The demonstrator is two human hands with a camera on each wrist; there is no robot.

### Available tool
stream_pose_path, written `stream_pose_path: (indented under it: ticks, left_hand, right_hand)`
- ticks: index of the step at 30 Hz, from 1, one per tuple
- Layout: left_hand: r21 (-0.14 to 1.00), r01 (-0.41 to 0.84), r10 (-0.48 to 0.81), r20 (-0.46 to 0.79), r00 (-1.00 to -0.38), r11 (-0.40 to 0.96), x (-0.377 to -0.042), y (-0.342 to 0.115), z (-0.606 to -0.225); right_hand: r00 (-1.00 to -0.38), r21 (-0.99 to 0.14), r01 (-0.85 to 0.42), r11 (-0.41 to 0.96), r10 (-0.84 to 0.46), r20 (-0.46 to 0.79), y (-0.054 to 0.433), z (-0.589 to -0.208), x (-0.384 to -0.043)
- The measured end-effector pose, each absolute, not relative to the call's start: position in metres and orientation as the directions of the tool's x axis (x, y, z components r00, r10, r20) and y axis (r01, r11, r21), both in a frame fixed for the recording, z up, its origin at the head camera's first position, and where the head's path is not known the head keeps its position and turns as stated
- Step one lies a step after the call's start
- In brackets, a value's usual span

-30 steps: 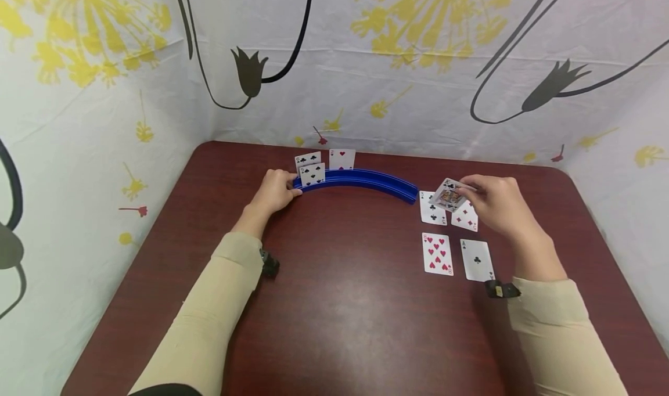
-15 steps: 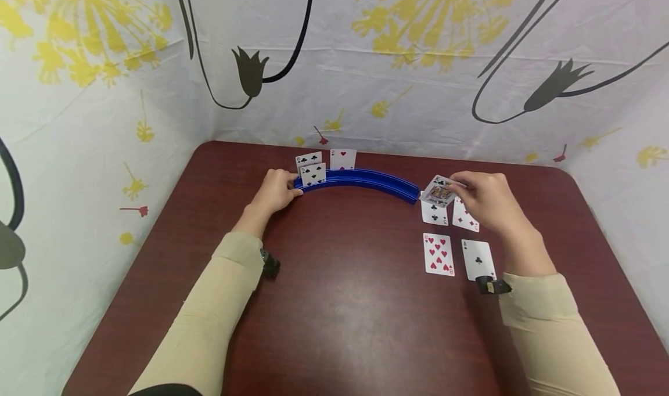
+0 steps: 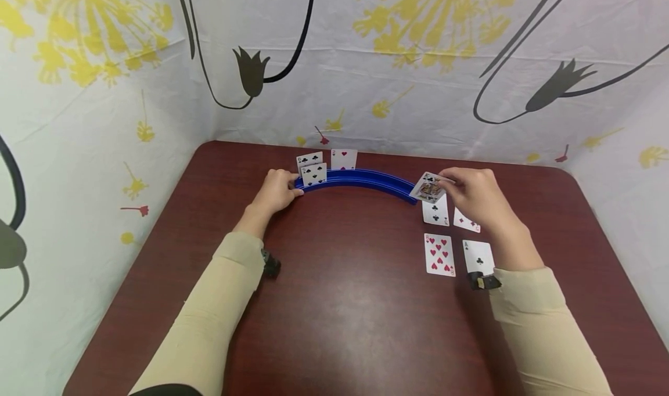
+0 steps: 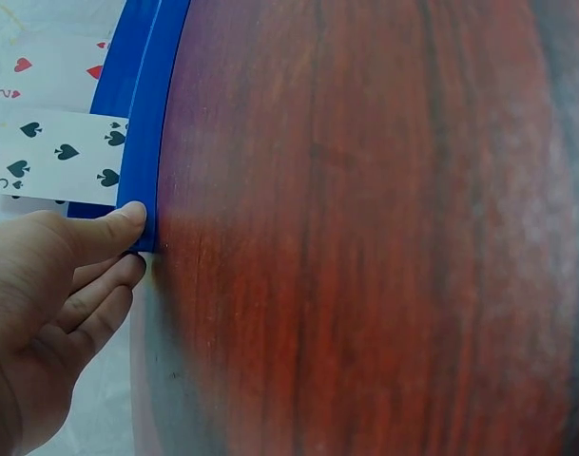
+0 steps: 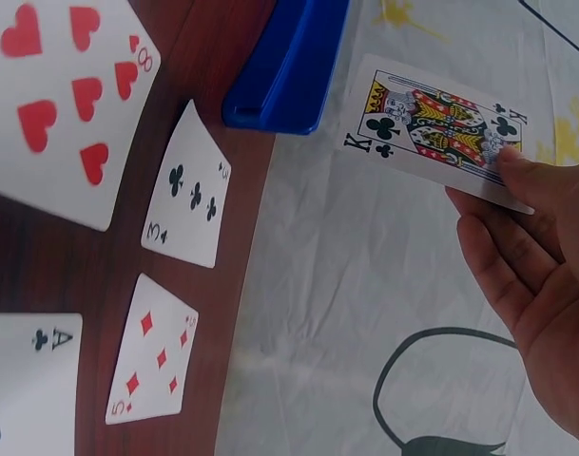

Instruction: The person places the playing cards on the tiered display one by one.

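Note:
My left hand (image 3: 274, 194) grips the left end of a curved blue playing card holder (image 3: 366, 179), its thumb on the front edge in the left wrist view. Upright in that end of the holder stand a five of spades (image 4: 66, 152), a club card (image 3: 308, 158) partly hidden behind it, and a two of hearts (image 3: 344, 158). My right hand (image 3: 478, 195) pinches a king of clubs (image 5: 436, 128) by one edge between thumb and fingers. The king is face up and tilted, and overlaps the holder's right end in the head view.
Right of the holder, a three of clubs (image 5: 186, 195), five of diamonds (image 5: 154, 356), eight of hearts (image 3: 439, 255) and ace of clubs (image 3: 478, 254) lie face up on the dark wooden table (image 3: 355, 303). A patterned cloth (image 3: 407, 111) hangs behind the table.
My right hand has moved left with the king of clubs, from over the three of clubs to the holder's right end. The left hand has stayed on the holder.

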State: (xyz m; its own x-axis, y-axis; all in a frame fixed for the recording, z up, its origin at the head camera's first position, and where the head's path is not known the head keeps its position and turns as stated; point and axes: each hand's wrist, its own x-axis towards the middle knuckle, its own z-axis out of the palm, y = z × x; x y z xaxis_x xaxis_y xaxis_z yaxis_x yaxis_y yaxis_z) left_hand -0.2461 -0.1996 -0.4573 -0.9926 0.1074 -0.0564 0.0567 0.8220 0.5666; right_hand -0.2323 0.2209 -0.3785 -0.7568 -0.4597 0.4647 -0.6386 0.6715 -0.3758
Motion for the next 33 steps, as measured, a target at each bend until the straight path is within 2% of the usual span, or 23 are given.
stream_pose_path:
  ticks: [18, 33]
  left_hand:
    - [0.562, 0.063, 0.110, -0.050, -0.993, 0.825, -0.247, -0.201, -0.458]
    - [0.546, 0.076, 0.112, -0.033, -0.993, 0.834, -0.248, -0.201, -0.458]
  right_hand:
    - [-0.731, -0.390, -0.672, 0.630, -0.477, 0.488, 0.193, -0.378, -0.245]
    - [-0.738, -0.412, -0.669, 0.618, -0.488, 0.466, 0.178, -0.382, -0.250]
